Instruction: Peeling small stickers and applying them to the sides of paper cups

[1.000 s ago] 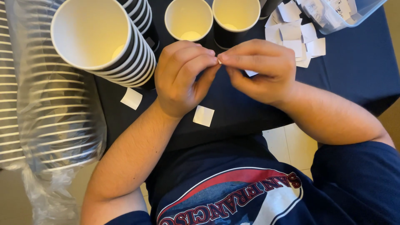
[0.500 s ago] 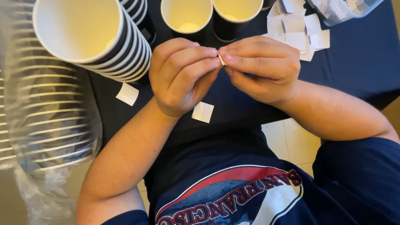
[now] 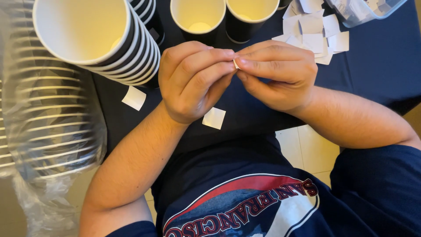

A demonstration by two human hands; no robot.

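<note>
Little has shifted since half a second ago: both hands stay pressed together at the same spot above the desk, the fingertips only slightly re-set on the scrap between them. Each grip is narrow, pinched shut on the small white paper slip, of which only a corner shows between the left hand and the right hand; whether it is being peeled or folded cannot be told. Held by so little, the slip could tear or slide out if either pinch pulls unevenly, and it would drop toward the person's lap. Just below the grip a white square paper lies flat on the dark cloth, and another white square lies off to the left-hand side. Beyond the grip stand two open paper cups, black outside and pale inside, touching rim to rim. Farther on the right-hand side a loose heap of white paper squares spreads beside a clear plastic tub. On the left-hand side lies a stack of black cups on its side, and past it a clear plastic sleeve of cups.
</note>
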